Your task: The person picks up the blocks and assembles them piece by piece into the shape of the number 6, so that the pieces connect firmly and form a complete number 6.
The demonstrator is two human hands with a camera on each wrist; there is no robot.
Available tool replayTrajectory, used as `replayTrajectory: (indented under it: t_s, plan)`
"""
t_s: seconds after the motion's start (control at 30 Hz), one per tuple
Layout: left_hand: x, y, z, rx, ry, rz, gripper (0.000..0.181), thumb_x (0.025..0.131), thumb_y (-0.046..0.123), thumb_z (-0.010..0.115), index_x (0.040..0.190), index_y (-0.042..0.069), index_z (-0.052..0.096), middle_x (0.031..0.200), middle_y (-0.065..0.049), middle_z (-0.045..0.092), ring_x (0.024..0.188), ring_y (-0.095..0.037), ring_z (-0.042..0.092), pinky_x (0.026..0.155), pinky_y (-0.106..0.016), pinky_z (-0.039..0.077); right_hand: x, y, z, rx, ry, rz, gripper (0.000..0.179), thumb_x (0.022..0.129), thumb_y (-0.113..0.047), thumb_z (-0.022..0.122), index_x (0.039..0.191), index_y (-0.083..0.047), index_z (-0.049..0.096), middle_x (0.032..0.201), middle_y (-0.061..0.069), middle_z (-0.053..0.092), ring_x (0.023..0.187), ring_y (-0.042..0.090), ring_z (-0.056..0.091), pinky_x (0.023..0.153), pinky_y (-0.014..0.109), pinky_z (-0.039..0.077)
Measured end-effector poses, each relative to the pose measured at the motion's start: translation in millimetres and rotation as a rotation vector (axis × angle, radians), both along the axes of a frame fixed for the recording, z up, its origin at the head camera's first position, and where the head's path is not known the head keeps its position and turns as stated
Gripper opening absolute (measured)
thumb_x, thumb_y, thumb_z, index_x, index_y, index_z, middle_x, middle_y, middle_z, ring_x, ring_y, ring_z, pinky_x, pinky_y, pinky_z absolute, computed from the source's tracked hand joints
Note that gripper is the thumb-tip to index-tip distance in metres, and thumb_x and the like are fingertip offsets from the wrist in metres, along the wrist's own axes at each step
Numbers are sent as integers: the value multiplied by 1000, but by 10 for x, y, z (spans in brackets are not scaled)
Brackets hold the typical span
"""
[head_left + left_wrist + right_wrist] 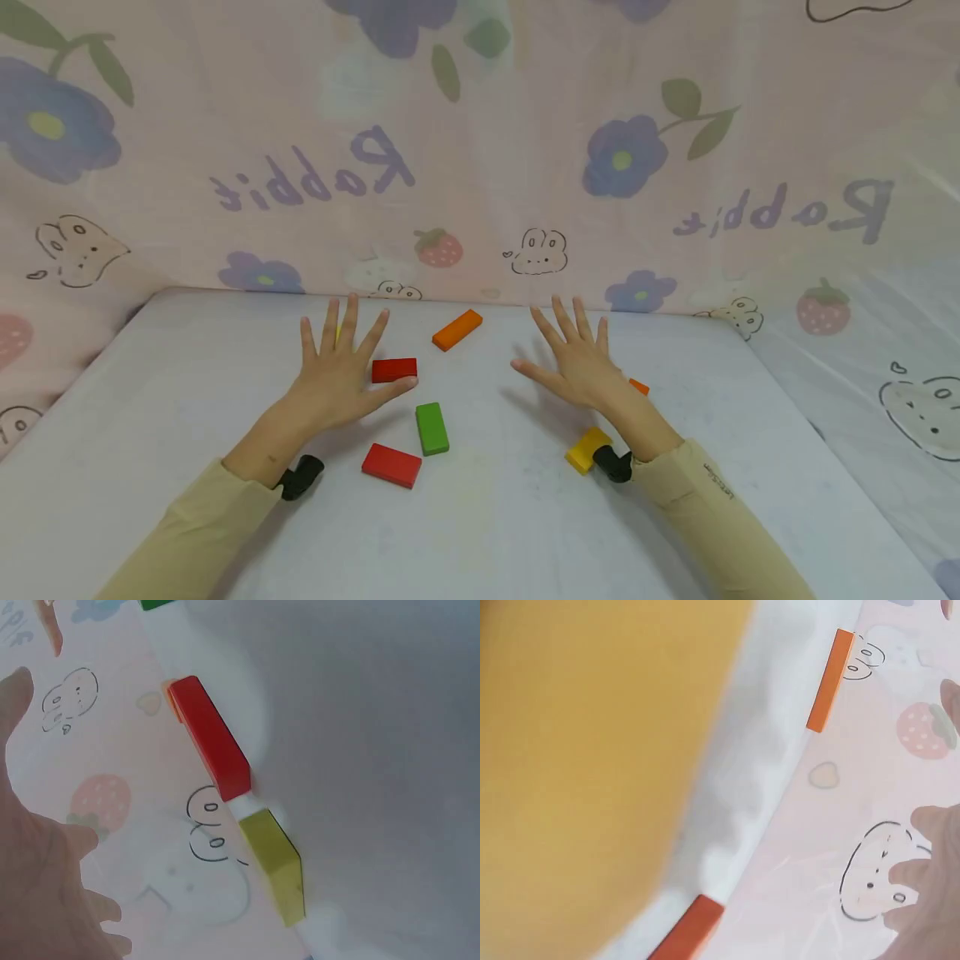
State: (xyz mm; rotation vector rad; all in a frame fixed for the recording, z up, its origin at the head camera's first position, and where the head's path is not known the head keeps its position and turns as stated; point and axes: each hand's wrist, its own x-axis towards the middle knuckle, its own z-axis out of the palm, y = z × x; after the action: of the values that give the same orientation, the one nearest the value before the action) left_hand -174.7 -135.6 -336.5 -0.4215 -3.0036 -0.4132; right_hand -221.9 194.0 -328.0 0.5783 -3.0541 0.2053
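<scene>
My left hand (335, 379) is held above the table with its fingers spread, and nothing is in it. Partly behind it lie a red block (394, 370) and a yellow block (276, 862), mostly hidden in the head view. My right hand (581, 367), also spread and holding nothing, is over the table's right half. Below its wrist sits a yellow block (587, 450), large and blurred in the right wrist view. An orange block (639, 387) is mostly covered by the right forearm.
Between the hands lie a green block (432, 428), a second red block (392, 465) and, farther back, an orange block (457, 330). A printed rabbit-and-flower curtain (480, 167) surrounds the white table (495, 525). Each wrist carries a small black camera (302, 477).
</scene>
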Motion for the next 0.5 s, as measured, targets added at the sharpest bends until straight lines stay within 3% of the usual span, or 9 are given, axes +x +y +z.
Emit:
replayTrajectory:
  t_s: [0.23, 0.5]
  plan:
    - [-42, -134, -18, 6, -2, 33, 92, 90, 66, 44, 155, 13, 7, 156, -21, -22, 141, -47, -22, 105, -69, -18, -175, -192, 55, 22, -31, 8, 87, 89, -71, 38, 155, -27, 4, 162, 11, -9, 145, 36, -20, 108, 70, -11]
    - [-46, -258, 12, 5, -34, 47, 82, 95, 61, 38, 155, 11, 10, 156, -27, -15, 141, -48, -21, 103, -71, -18, -328, -465, -21, 39, -37, -13, 85, 90, -70, 37, 156, -24, 8, 162, 13, -3, 146, 39, -13, 109, 69, -11]
